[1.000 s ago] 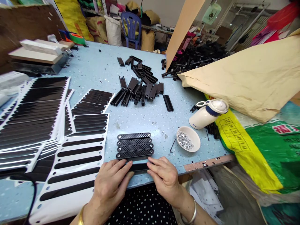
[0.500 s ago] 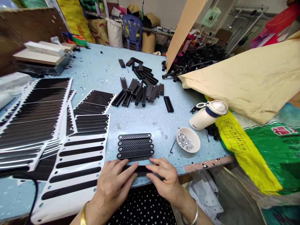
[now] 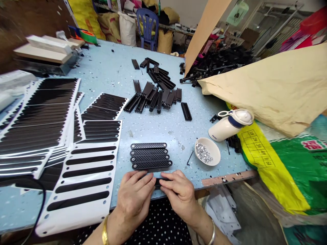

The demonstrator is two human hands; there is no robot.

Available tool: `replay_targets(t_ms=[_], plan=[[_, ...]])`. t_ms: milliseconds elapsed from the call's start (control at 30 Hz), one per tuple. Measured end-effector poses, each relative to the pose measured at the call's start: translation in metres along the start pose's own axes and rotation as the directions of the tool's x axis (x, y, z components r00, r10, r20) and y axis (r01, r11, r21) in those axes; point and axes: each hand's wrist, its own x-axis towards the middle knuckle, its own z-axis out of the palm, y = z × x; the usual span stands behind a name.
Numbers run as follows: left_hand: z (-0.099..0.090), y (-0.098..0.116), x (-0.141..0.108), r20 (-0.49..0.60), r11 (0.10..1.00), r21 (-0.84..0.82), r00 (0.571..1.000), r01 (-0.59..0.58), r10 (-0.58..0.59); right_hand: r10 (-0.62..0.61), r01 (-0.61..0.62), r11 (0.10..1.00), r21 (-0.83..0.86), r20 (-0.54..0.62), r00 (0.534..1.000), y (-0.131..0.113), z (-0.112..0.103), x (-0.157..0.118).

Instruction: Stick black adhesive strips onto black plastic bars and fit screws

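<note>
At the front edge of the table, my left hand (image 3: 135, 195) and my right hand (image 3: 179, 192) are closed on a black bar (image 3: 157, 183), one toward each end. Their fingers cover most of it; only a short dark stretch shows between the fingertips. Just beyond my fingers lie several black bars (image 3: 149, 153) in a stacked row, with lattice faces and a silvery ring at each end. Left of my left hand is a white sheet (image 3: 79, 212) carrying long black rounded strips, some spots bare white.
A white bowl (image 3: 216, 154) of small silvery metal pieces stands at the right, near a white bottle (image 3: 222, 129) and a small black hex key (image 3: 189, 158). Farther back lie a heap of black bars (image 3: 153, 93) and one apart (image 3: 186, 111). Brown paper (image 3: 268, 88) hangs over the right edge.
My left hand has slid right along the black bar, closer to my right hand, so less of the bar shows. The nearest bar of the row has shifted slightly right.
</note>
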Motion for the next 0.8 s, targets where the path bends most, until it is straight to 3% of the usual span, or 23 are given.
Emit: replay_targets(t_ms=[300, 500, 667, 800], plan=[[0.000, 0.002, 0.001, -0.013, 1.000, -0.010, 1.000, 0.005, -0.006, 0.023, -0.022, 0.999, 0.032, -0.032, 0.999, 0.000, 0.003, -0.002], [0.003, -0.001, -0.004, -0.050, 0.999, 0.041, 0.999, -0.002, 0.004, 0.166, -0.162, 0.983, 0.085, -0.043, 0.985, 0.006, -0.007, -0.005], [0.009, -0.003, -0.007, -0.043, 0.999, 0.042, 0.999, 0.008, -0.006, 0.022, -0.022, 1.000, -0.001, -0.032, 0.999, 0.009, -0.005, -0.004], [0.008, 0.000, -0.005, -0.088, 0.999, -0.019, 0.995, 0.033, -0.034, 0.002, -0.006, 0.999, -0.054, -0.076, 0.997, 0.008, -0.001, -0.005]])
